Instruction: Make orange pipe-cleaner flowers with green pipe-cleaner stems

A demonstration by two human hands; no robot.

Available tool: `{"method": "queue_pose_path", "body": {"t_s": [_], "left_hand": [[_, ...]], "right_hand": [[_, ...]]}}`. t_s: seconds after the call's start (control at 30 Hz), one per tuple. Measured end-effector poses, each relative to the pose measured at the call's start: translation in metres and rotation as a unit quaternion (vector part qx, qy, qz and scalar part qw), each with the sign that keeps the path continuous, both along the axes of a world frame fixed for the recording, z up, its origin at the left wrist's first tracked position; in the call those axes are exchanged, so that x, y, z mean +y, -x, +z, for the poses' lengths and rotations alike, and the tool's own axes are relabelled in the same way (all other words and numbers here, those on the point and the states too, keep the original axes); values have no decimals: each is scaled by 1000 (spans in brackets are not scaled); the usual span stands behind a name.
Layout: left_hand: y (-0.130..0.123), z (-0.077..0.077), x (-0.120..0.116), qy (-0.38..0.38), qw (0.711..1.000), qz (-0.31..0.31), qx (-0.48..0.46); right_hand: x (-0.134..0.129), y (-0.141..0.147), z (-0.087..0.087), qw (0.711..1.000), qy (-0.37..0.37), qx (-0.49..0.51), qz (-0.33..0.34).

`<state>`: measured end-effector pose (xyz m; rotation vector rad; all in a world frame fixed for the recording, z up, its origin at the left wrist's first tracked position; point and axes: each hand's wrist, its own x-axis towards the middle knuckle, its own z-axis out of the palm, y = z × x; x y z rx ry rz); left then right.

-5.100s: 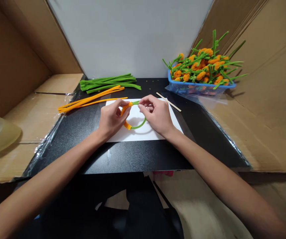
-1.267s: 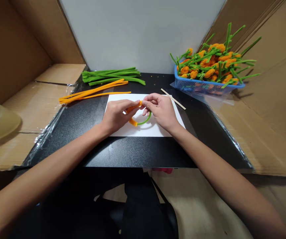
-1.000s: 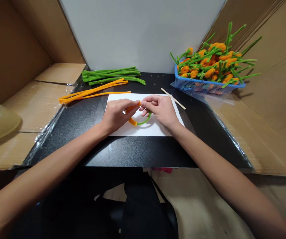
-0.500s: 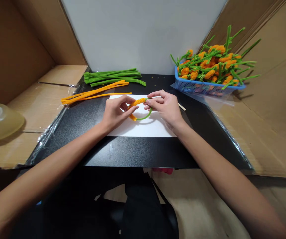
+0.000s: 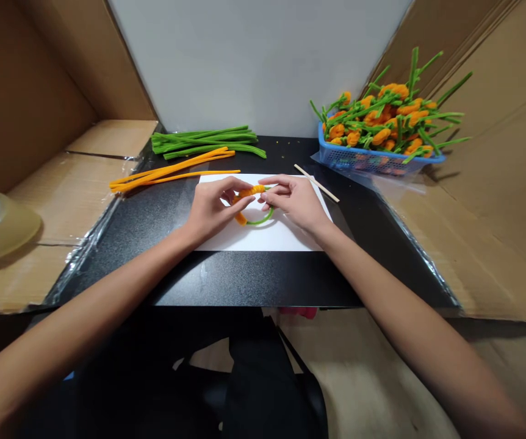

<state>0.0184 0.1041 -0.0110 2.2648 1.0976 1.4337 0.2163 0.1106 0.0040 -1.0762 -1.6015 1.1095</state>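
Observation:
Between my hands is a ring of pipe cleaner: an orange coiled pipe cleaner (image 5: 241,218) wound along a green pipe cleaner (image 5: 261,221) that curves below. My left hand (image 5: 219,204) pinches the orange coil at its left side, with thumb and fingers closed over it. My right hand (image 5: 293,201) pinches the right end, where the coil meets the green stem; the fingertips partly hide that spot. Both hands are just above a white sheet of paper (image 5: 263,241). A thin pale stick (image 5: 317,182) lies across the sheet's upper right corner, behind my right hand.
Green pipe cleaners (image 5: 208,143) and orange pipe cleaners (image 5: 171,171) lie at the back left of the black table (image 5: 244,280). A blue basket (image 5: 377,161) heaped with orange-and-green pieces stands back right. A tape roll (image 5: 16,225) sits on cardboard at left.
My right hand has shifted left and slightly down, closer to my left hand, uncovering more of the stick. The green loop looks smaller. My left hand keeps its pinch.

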Motion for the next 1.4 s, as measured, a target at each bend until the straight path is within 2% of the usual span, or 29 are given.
{"method": "queue_pose_path", "body": {"t_s": [0.13,0.47,0.6,0.73,0.97,1.1,1.23,1.4], "left_hand": [[1,-1,1,6,1000,12,-9],[0,0,-1,14,998,-43,44],[0,-2,0,3,998,-46,51],[-1,-3,-1,8,998,-40,38],[0,-1,4,80,996,35,-18],[3,-3,9,98,994,43,-29],[6,-8,14,110,989,64,-71],[11,-16,24,154,978,36,-135]], "right_hand": [[2,-2,0,994,-79,-29,-76],[1,-3,-1,968,-187,-160,-51],[1,-2,-4,971,-192,-141,-32],[2,1,-7,982,-162,-91,-22],[0,3,-2,983,-129,-52,-121],[4,1,-7,989,-97,-15,-109],[8,-2,-11,990,-97,-66,-78],[8,-6,-7,967,-160,-167,-106]]}}
